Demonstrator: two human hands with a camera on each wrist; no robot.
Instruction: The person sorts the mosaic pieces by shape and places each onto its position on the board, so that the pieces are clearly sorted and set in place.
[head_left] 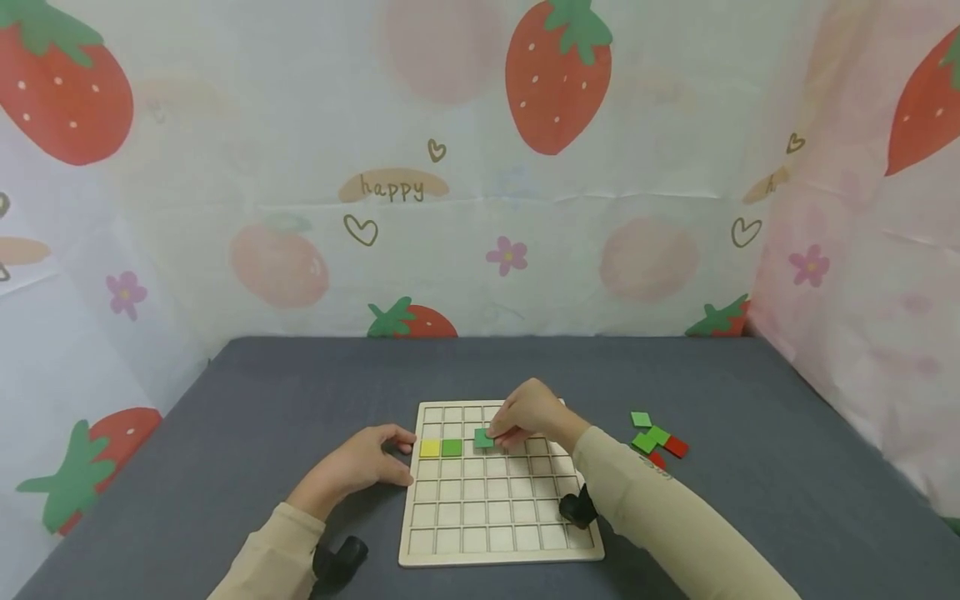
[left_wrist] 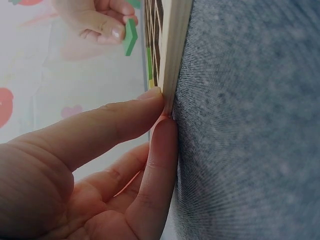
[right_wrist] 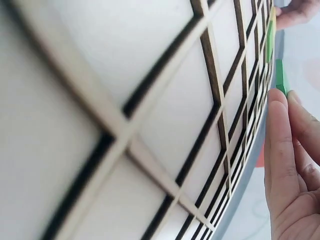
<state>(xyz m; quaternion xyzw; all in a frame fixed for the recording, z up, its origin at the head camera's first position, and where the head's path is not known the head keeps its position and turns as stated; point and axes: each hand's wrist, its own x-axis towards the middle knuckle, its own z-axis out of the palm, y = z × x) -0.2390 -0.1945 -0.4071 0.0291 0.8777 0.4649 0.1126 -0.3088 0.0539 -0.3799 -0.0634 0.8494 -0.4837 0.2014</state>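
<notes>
A pale wooden grid board (head_left: 450,540) lies on the dark cloth. My left hand (head_left: 360,467) is at its left edge, thumb and fingers spread along the side; up close, the thumb tip (left_wrist: 156,94) touches the board's rim. Over the upper rows, my right hand (head_left: 534,412) pinches a green square tile (head_left: 483,438) between thumb and fingertips. The right wrist view shows that tile (right_wrist: 281,76) raised above the grid. A yellow tile (head_left: 430,448) and another green tile (head_left: 452,448) sit side by side in cells near the left edge.
Right of the board, several loose tiles lie on the cloth: a lighter green tile (head_left: 641,419) apart from a cluster of green ones and a red tile (head_left: 676,447), with another red one partly behind the sleeve. A strawberry-print curtain (head_left: 480,167) stands behind the table.
</notes>
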